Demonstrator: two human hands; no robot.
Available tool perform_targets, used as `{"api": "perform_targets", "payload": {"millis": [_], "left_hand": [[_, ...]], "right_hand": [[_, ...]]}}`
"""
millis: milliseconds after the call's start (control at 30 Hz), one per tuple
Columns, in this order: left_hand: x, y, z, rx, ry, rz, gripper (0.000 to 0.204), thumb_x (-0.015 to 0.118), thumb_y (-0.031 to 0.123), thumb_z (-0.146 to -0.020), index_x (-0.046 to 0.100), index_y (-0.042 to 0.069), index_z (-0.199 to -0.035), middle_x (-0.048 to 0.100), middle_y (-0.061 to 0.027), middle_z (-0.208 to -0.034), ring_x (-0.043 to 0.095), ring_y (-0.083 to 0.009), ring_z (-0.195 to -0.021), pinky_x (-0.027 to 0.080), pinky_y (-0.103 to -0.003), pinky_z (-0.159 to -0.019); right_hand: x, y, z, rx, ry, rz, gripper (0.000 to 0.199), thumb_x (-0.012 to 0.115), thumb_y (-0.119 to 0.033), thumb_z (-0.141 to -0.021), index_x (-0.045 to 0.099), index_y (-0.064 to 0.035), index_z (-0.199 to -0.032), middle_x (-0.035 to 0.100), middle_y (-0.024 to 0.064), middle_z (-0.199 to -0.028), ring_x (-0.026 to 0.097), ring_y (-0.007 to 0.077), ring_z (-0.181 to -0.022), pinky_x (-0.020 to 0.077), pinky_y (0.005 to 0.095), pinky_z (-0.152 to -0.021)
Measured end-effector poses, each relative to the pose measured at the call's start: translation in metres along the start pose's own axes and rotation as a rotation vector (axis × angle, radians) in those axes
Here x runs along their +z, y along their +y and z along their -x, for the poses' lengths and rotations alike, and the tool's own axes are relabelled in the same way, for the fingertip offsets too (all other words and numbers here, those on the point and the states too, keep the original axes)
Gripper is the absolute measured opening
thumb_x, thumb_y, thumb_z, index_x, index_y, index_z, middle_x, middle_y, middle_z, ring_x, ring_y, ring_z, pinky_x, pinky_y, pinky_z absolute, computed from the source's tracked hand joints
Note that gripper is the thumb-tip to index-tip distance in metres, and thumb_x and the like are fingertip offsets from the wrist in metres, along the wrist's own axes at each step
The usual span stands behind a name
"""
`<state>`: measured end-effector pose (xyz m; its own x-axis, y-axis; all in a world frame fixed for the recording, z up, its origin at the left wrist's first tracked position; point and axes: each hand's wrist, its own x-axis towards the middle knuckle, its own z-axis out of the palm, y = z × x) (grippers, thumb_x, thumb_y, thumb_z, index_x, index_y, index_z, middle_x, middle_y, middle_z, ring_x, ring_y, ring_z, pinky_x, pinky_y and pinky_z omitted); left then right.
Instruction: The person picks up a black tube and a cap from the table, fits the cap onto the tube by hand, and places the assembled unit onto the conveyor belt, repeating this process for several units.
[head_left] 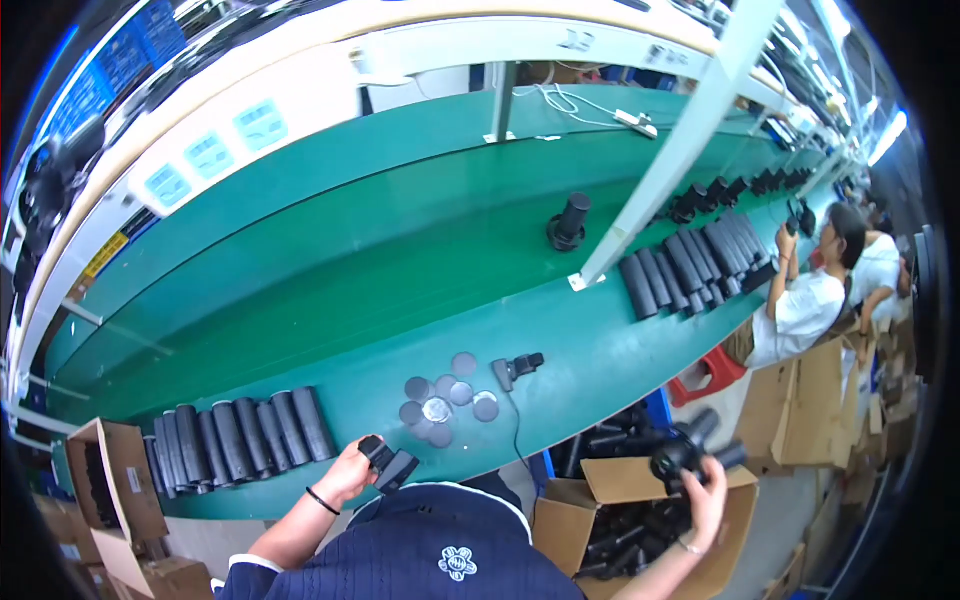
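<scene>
Black fitting [672, 463] in the right hand [708, 497]: fingers curl round it above the box [625, 481], its stubs pointing up and right, away from the left hand [348, 474]. That hand, well apart, grips an angled piece [398, 472] by the near edge of the table [560, 420]. Tubes [235, 440] lie left of both, nearer the left hand.

Held parts [683, 448] matt plastic; tubes [231, 440] smooth, matt; benchtop [590, 375] smooth, glossy; box [625, 481] cardboard
</scene>
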<state>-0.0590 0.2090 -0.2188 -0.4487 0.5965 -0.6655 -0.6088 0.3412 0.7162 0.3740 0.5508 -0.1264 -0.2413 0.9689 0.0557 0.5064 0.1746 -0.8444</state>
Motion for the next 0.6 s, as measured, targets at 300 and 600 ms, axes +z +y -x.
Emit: {"api": "perform_targets", "payload": {"millis": [300,600], "left_hand": [[-0.080,-0.016,0.039,0.135,0.251,0.325,0.020,0.049,0.028,-0.096,0.055,0.013,-0.086,0.048,0.0039,-0.068,0.042,-0.0056,-0.054,0.031,-0.023,-0.044],[-0.102,-0.022,0.065,0.293,0.396,0.519,0.021,0.051,0.025,-0.095,0.058,0.005,-0.095,0.062,-0.0050,-0.083,0.062,-0.0150,-0.074,0.052,-0.029,-0.064]], "right_hand": [[0.330,-0.156,-0.105,-0.510,-0.836,0.117,0.033,0.081,-0.019,-0.066,0.060,-0.0031,-0.086,0.054,0.0082,-0.084,0.053,0.0228,-0.081,0.0425,0.0326,-0.073],[0.531,-0.170,-0.133,-0.982,-0.222,0.858,0.016,0.064,-0.022,-0.076,0.064,-0.0122,-0.089,0.053,0.0102,-0.100,0.053,0.0283,-0.092,0.0464,0.0412,-0.070]]}}
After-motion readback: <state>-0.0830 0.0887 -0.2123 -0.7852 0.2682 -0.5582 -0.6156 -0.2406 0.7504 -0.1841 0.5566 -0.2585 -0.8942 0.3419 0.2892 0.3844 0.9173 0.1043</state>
